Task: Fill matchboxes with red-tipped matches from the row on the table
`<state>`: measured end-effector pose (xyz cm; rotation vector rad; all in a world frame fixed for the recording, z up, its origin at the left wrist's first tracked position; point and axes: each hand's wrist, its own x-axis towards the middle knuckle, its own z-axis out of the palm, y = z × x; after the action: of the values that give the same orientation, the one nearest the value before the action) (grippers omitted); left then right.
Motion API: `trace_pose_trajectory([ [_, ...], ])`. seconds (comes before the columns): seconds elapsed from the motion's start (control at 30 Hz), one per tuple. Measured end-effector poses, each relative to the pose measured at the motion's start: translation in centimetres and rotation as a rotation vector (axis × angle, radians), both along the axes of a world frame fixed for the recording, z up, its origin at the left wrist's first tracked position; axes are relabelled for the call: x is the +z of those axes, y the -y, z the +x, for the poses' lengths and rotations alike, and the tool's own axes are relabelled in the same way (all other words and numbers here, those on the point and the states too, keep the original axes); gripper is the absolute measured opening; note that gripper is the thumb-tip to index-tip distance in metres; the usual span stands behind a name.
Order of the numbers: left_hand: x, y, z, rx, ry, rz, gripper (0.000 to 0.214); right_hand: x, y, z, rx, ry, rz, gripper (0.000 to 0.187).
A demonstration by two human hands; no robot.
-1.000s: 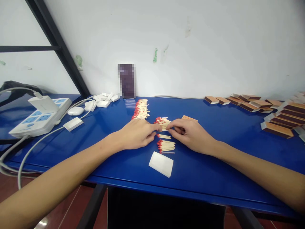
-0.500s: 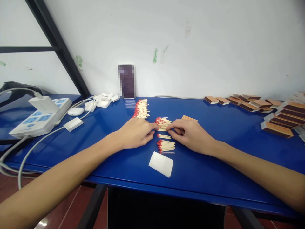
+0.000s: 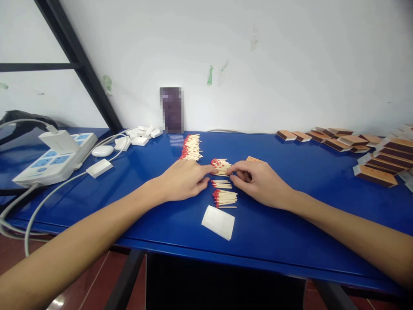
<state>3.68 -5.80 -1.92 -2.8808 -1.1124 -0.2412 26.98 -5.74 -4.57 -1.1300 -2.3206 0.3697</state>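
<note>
Red-headed matches (image 3: 220,166) lie in a middle pile between my two hands. The index finger of my left hand (image 3: 184,180) reaches to their heads, with its thumb apart below. On the other side, the index fingertip of my right hand (image 3: 254,180) is at their plain ends; its thumb is apart and the other fingers are curled. Neither hand grips anything. A small row of matches (image 3: 222,184) sits just below, then a larger group of matches (image 3: 226,198). Nearest me lies a white matchbox tray (image 3: 218,222). Behind my right hand a matchbox cover (image 3: 255,159) is partly hidden.
A taller heap of matches (image 3: 191,147) lies beyond my left hand. Matchboxes (image 3: 338,140) are scattered and stacked at the right. White trays (image 3: 140,141), a power strip (image 3: 54,159) with cables, and an earbud case (image 3: 102,150) occupy the left. A phone (image 3: 172,110) leans on the wall.
The small row below the middle pile now shows more matches, and the middle pile looks slightly smaller. My right hand has shifted a little to the right; my left hand has barely moved.
</note>
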Motion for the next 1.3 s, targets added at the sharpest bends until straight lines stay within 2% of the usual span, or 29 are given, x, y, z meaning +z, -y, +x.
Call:
trace_pose_trajectory([
  [0.5, -0.06, -0.08, -0.04, -0.011, -0.029, 0.031, 0.032, -0.05, -0.11, -0.01, 0.032, 0.024, 0.057, 0.019],
  [0.83, -0.12, -0.22, -0.13, -0.04, -0.034, 0.016, 0.028, 0.09, 0.04, 0.03, 0.042, 0.012, 0.007, 0.021],
  [1.3, 0.06, -0.11, -0.05, -0.043, -0.047, -0.001, 0.04, 0.09, 0.03, 0.07, 0.033, -0.002, -0.032, 0.022],
])
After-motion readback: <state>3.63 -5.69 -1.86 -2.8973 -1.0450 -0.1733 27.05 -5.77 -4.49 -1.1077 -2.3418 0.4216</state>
